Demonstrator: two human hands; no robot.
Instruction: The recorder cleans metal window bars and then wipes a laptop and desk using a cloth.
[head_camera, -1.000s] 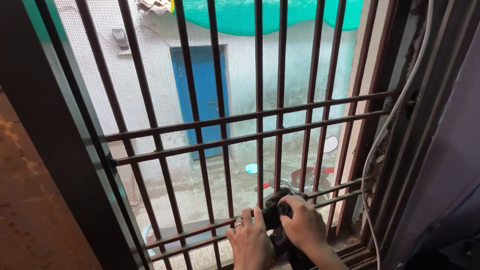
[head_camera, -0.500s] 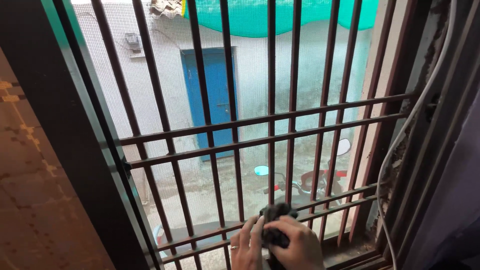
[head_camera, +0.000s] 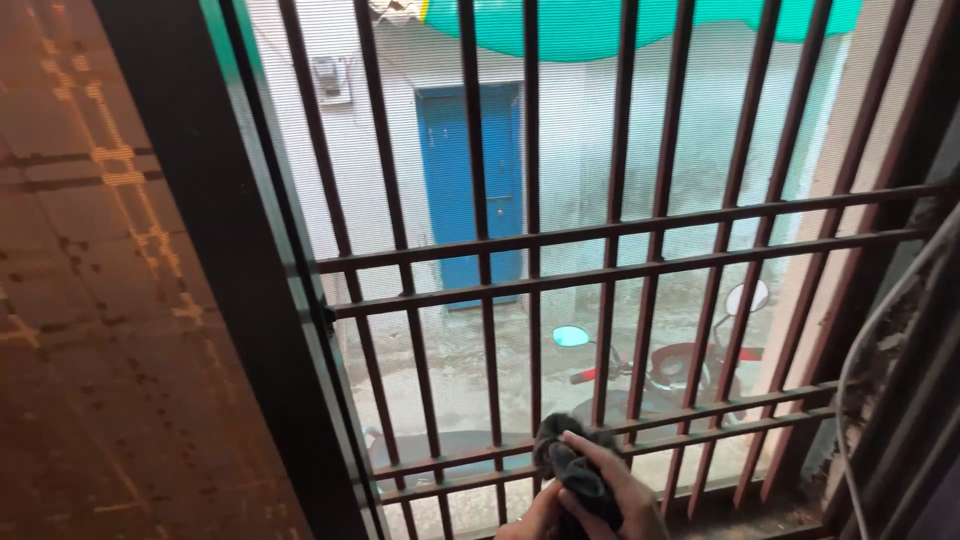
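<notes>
Low in the frame, the right hand (head_camera: 610, 485) grips a dark rag (head_camera: 572, 465) against the grille (head_camera: 620, 270), wiping its lower bars, while the left hand (head_camera: 535, 520) is mostly hidden, grip unclear.

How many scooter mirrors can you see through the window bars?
2. One mirror shows between the middle bars, above the cloth; the other mirror sits higher, to its right. Bars may hide more.
</notes>
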